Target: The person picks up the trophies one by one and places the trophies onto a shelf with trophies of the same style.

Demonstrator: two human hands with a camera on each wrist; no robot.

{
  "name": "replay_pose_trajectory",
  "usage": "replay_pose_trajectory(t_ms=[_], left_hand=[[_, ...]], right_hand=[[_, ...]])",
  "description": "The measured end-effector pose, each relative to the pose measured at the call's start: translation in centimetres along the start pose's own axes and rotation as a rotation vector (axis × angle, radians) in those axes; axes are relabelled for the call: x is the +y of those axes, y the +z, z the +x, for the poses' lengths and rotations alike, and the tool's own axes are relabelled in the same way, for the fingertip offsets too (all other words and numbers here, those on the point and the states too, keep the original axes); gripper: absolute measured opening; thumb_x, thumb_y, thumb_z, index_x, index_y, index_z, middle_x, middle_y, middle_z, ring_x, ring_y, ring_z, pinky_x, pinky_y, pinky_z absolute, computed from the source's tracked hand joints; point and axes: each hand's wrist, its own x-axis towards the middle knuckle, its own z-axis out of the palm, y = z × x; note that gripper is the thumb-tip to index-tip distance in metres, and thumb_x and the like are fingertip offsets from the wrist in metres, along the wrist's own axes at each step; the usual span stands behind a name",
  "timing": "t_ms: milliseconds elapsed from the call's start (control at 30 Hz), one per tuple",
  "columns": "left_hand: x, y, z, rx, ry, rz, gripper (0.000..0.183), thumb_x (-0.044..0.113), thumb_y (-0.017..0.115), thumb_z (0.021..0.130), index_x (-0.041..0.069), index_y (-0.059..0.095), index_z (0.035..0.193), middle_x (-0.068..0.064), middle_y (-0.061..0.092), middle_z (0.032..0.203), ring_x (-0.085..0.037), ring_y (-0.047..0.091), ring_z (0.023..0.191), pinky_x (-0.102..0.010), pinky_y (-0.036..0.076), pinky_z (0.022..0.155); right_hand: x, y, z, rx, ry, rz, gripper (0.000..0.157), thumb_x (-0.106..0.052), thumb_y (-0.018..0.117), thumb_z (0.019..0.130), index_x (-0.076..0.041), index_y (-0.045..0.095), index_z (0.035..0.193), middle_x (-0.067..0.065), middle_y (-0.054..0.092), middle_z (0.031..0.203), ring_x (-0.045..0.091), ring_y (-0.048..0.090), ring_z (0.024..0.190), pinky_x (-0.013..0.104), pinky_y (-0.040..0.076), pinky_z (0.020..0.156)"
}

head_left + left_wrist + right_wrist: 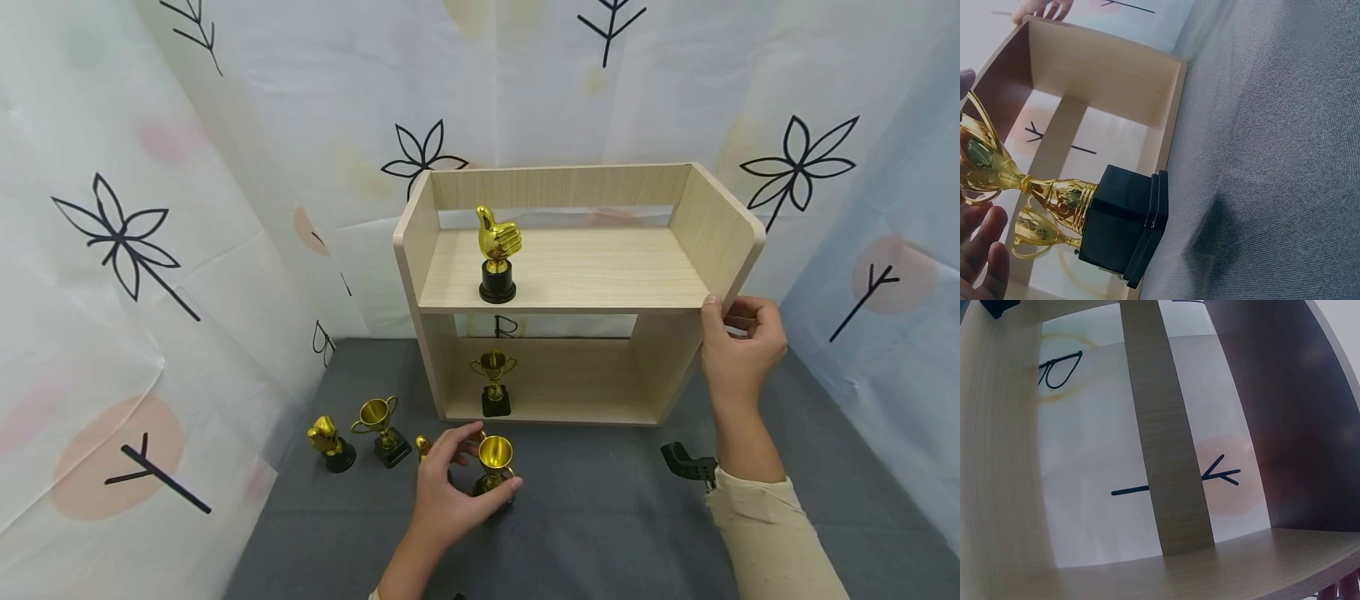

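My left hand [448,487] holds a gold trophy cup [495,454] by its two handles, thumb on one side and fingers on the other. In the left wrist view the cup's black square base [1124,219] shows in front of the shelf. At the right, my right hand [746,342] grips the side edge of the two-tier wooden shelf [570,308]. A gold thumbs-up trophy [498,250] stands on the upper tier, and another two-handled trophy cup [494,379] on the lower one. Part of a further gold trophy [423,446] shows behind my left fingers.
Left of the shelf, a gold fist-shaped trophy [330,442] and a two-handled cup [381,429] stand on the grey cloth [600,517]. A black curved object [686,464] shows beside my right forearm. Patterned white fabric [300,125] hangs behind and at the sides.
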Motion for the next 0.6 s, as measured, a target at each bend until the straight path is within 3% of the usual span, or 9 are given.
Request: replay_pose_trajectory(t_ms=[600], left_hand=[[-0.20,0.83,0.32,-0.016,0.010,-0.011,0.075,0.040,0.098,0.077,0.028,0.063,0.142,0.007,0.069,0.121,-0.009,0.066,0.098,-0.029,0.056,0.082]], right_hand=[[-0.26,0.03,-0.08,0.003,-0.003,0.003,0.008,-0.015,0.071,0.095,-0.007,0.069,0.096,-0.025,0.059,0.088,-0.007,0.057,0.079,0.016,0.045,0.070]])
